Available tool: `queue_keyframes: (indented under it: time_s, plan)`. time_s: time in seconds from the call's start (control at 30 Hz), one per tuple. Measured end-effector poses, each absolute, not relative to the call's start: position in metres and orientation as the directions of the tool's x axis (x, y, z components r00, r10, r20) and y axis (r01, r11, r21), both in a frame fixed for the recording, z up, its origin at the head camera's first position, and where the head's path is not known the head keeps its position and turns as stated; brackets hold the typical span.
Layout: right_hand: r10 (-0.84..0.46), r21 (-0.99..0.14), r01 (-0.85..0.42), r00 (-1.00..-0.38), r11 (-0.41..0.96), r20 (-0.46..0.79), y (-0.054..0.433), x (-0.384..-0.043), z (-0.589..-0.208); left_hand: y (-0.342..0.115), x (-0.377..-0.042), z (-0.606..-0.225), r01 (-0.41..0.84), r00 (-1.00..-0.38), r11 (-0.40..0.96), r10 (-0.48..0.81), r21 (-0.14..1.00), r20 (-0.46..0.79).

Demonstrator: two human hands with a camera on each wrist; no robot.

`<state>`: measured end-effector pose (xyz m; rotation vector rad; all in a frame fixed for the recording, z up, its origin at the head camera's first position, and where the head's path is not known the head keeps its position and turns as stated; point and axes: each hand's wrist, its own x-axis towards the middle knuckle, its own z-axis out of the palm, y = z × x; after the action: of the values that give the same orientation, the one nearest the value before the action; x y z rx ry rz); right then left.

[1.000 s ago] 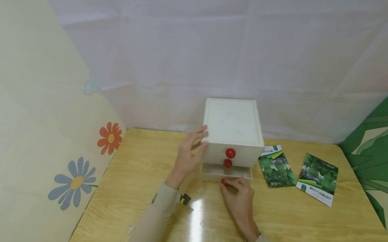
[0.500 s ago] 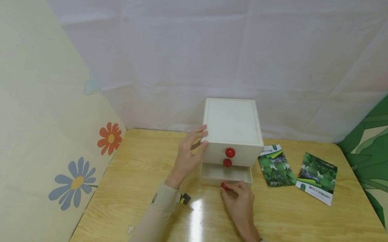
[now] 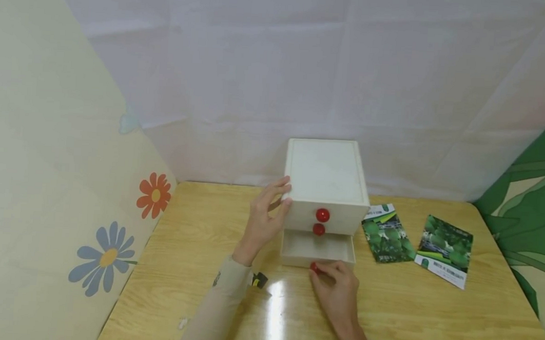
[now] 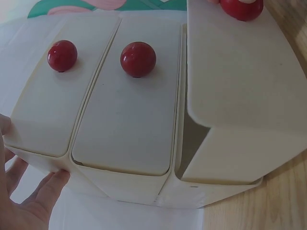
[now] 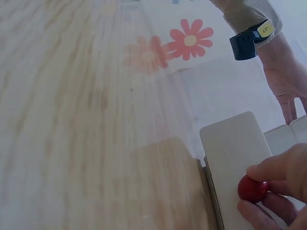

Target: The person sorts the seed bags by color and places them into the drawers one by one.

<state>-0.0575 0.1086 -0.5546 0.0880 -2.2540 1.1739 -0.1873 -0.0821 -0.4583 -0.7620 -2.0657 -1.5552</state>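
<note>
A white drawer unit (image 3: pixel 327 170) with red round knobs stands against the back wall. Its bottom drawer (image 3: pixel 317 244) is pulled out and shows a bare inside; the two drawers above are closed. My right hand (image 3: pixel 337 291) pinches the bottom drawer's red knob (image 5: pixel 252 188) between thumb and fingers. On the unit's left side rests my left hand (image 3: pixel 265 216), its fingers spread along the upper edge and side wall. In the left wrist view, the fingertips (image 4: pixel 55 184) touch the side of the casing, near the top drawer (image 4: pixel 57 100).
Two green printed leaflets (image 3: pixel 389 235) (image 3: pixel 445 251) lie on the wooden table (image 3: pixel 204 228) right of the unit. A white cloth (image 3: pixel 259 77) hangs behind, and a flower-printed panel (image 3: pixel 70 154) borders the left side.
My right hand has drawn the bottom drawer farther out toward me, exposing more of its inside. The left hand stays at the unit's side.
</note>
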Motion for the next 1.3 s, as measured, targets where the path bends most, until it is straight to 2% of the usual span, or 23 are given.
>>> queue_keyframes:
  time_s: [0.4,0.93,1.3]
  plan:
    - [0.177,-0.695,-0.361,-0.799,0.622,0.574,0.108,-0.051,-0.555,-0.081,-0.188,-0.460,0.660,-0.750,0.240,0.157,0.712,0.643]
    - [0.155,-0.688,-0.329,-0.827,0.647,0.541,0.110,-0.037,-0.555,-0.084,-0.188,-0.460,0.666,-0.745,0.227,0.173,0.710,0.644]
    - [0.122,-0.658,-0.381,-0.802,0.649,0.585,0.113,-0.027,-0.556,-0.083,-0.188,-0.459,0.671,-0.741,0.217,0.170,0.709,0.649]
